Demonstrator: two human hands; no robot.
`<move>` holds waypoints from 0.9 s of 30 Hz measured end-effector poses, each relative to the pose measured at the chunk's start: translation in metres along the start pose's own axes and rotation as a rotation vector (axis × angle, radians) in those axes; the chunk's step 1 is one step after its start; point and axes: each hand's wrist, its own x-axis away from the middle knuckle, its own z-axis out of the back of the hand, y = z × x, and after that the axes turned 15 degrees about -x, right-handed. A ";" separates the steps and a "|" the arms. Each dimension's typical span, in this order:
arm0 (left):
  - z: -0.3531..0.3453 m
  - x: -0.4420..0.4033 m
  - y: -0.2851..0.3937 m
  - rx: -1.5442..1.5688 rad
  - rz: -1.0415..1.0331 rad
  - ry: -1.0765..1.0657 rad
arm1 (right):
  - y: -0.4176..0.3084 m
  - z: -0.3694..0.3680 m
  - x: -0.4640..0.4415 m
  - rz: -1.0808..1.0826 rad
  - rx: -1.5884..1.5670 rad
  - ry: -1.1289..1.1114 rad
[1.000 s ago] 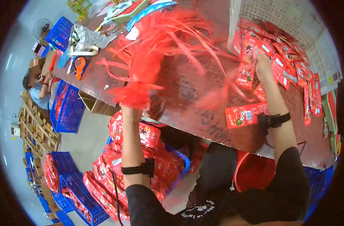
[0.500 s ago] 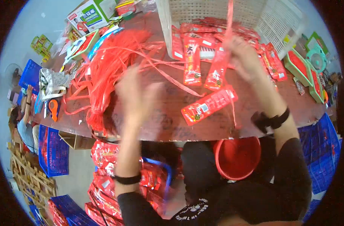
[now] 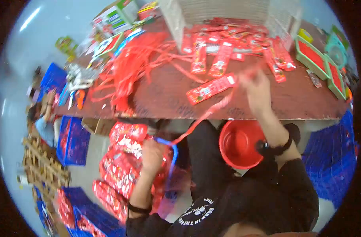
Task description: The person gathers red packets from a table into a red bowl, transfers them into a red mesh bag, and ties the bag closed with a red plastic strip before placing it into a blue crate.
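A red plastic ribbon (image 3: pixel 206 114) stretches slantwise across the table's front edge between my two hands. Its lower end meets my left hand (image 3: pixel 152 156), whose fingers are closed on it above the red packets stacked below table height. My right hand (image 3: pixel 258 93), blurred, grips the upper part over the table. Beside it lies one red packet (image 3: pixel 210 90) at a slant. Two more packets, one of them a red packet (image 3: pixel 220 59), lie just behind. A big bundle of red ribbons (image 3: pixel 129 71) spreads over the table's left side.
A white crate (image 3: pixel 172 19) full of red packets lies on its side at the back. Green trays (image 3: pixel 313 65) stand at right. Below the edge are a red bucket (image 3: pixel 241 146), bagged packets (image 3: pixel 125 166) and blue crates (image 3: pixel 326 158). Another person (image 3: pixel 46 126) works at far left.
My left hand has dropped from above the table to below its edge, drawing the ribbon down. My right hand has moved lower, toward the slanted packet. The view has tilted.
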 end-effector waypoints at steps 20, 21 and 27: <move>0.172 0.039 0.078 1.372 0.387 0.108 | 0.012 -0.011 0.169 -0.569 -0.179 -0.746; 0.181 0.030 0.089 1.760 0.448 -0.036 | 0.004 -0.001 0.163 -0.702 -0.176 -0.713; 0.153 -0.016 0.127 1.842 0.176 0.033 | -0.008 0.066 0.166 -0.852 -0.193 -0.359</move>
